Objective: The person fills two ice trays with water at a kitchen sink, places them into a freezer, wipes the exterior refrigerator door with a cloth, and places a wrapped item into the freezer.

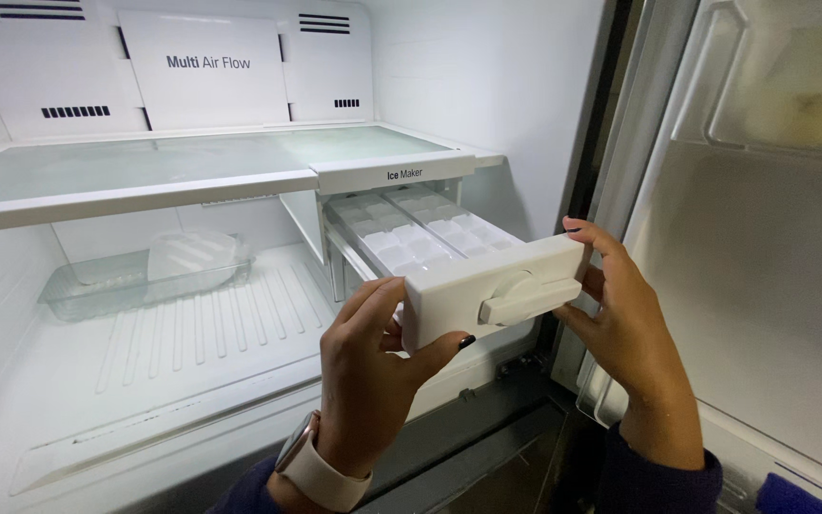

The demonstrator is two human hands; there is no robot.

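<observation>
Gripping white ice tray drawer (430, 257) at both front corners, we hold it partly pulled out beneath glass shelf (126, 176). Left hand (373, 366) pinches left corner; right hand (625, 324) wraps right end. Twist knob (516, 297) between hands. Clear bin (135, 281) left of drawer, well apart.

A dark printed label (208, 63) is seen on the white rectangular panel (204, 69) at the far back wall, upper left. A second small dark label (404, 174) is set on the white strip (394, 174) fronting the glass shelf, centre. No packages or screens are seen.
</observation>
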